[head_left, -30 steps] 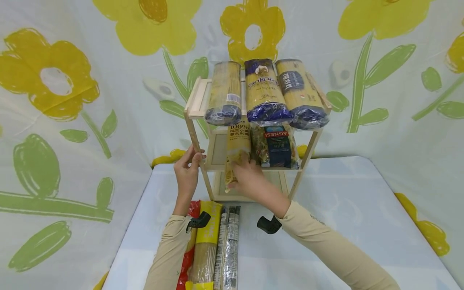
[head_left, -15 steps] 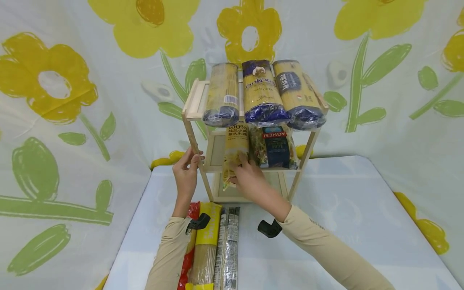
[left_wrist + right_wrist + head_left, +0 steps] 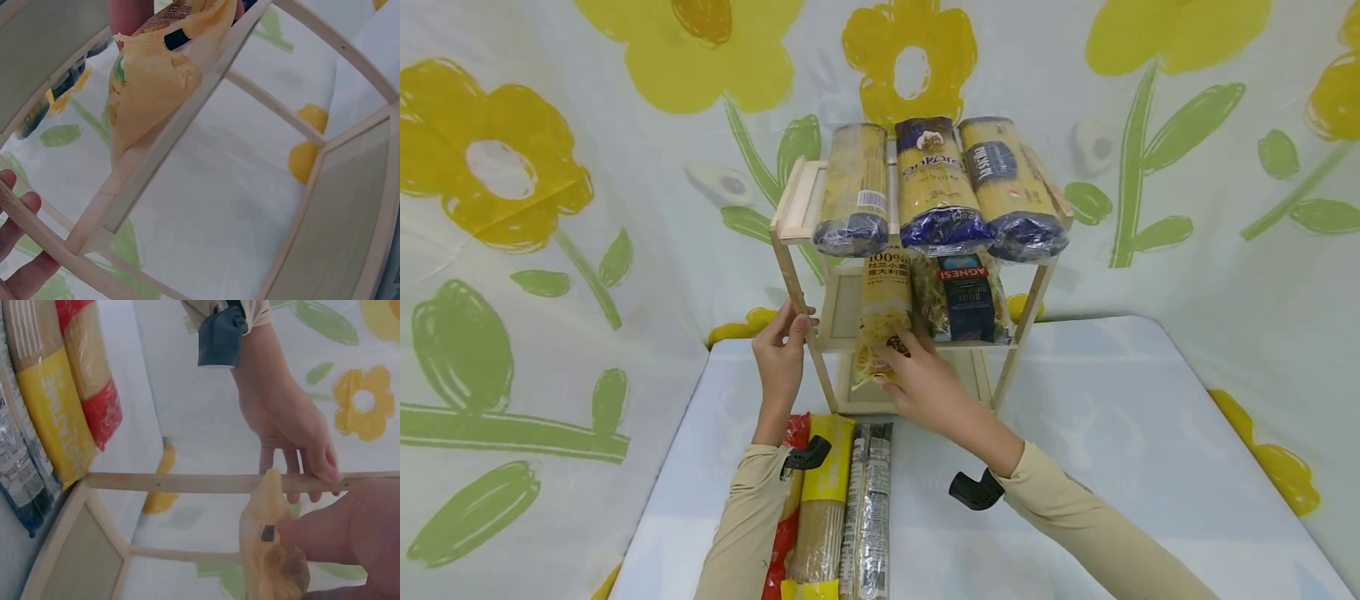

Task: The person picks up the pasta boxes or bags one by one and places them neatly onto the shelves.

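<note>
A wooden two-tier rack point(image 3: 797, 287) stands on the table. My left hand point(image 3: 779, 354) grips its front left post, the fingers curled round the wood, as the right wrist view also shows. On the middle shelf lies a yellow bag of pasta point(image 3: 886, 287), its lower end jutting past the shelf's front edge. My right hand point(image 3: 928, 383) pinches that end between thumb and fingers. In the left wrist view the end of the pasta bag point(image 3: 153, 94) overhangs the shelf bar. An Agnesi pasta bag point(image 3: 966, 296) lies just to its right on the same shelf.
Three spaghetti packs, including an Ankara pack point(image 3: 938, 187), lie across the top shelf above the hands. On the table before the rack are a red pack point(image 3: 786, 517), a yellow-labelled spaghetti pack point(image 3: 823, 492) and clear printed packs point(image 3: 868, 508).
My right hand has shifted slightly down and right at the pasta bag's end, showing a dark round mark on it. My left hand stays on the post. The head view has shifted slightly.
</note>
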The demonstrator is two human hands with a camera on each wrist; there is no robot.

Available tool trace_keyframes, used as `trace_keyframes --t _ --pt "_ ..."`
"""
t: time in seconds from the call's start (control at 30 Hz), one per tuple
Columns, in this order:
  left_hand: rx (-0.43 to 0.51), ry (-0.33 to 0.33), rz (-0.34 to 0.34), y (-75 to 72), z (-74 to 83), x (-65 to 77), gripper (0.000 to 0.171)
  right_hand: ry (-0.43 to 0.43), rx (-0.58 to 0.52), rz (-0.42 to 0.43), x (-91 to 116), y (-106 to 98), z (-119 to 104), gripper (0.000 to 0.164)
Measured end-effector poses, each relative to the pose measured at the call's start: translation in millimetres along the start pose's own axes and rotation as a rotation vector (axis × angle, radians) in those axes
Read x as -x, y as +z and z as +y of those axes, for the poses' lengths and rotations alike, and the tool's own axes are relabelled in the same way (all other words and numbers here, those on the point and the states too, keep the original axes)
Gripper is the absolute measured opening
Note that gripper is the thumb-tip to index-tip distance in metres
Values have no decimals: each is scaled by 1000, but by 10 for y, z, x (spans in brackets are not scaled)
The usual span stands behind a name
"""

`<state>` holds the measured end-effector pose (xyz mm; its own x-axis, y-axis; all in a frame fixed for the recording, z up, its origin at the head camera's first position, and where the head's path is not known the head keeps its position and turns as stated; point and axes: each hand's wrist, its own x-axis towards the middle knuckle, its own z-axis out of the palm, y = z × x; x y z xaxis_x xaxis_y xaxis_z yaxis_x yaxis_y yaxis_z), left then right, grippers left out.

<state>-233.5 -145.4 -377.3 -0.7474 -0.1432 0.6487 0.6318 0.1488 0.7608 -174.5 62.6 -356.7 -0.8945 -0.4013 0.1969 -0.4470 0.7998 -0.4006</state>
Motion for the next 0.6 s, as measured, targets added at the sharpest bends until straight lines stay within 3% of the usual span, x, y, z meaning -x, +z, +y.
trace_keyframes --t 0.17,0.3,0.47,0.6 --pt "0 1 -17 -5 1 -3 32 -15 -133 26 94 -80 73 38" --pt "-20 -14 -18 -13 17 9 32 -73 -212 137 182 -198 175 29" --pt "-34 -89 -65 -35 25 51 34 -121 -302 420 329 -392 403 16" --pt "-72 -180 -105 -84 -34 129 40 -72 -352 698 441 -545 603 9"
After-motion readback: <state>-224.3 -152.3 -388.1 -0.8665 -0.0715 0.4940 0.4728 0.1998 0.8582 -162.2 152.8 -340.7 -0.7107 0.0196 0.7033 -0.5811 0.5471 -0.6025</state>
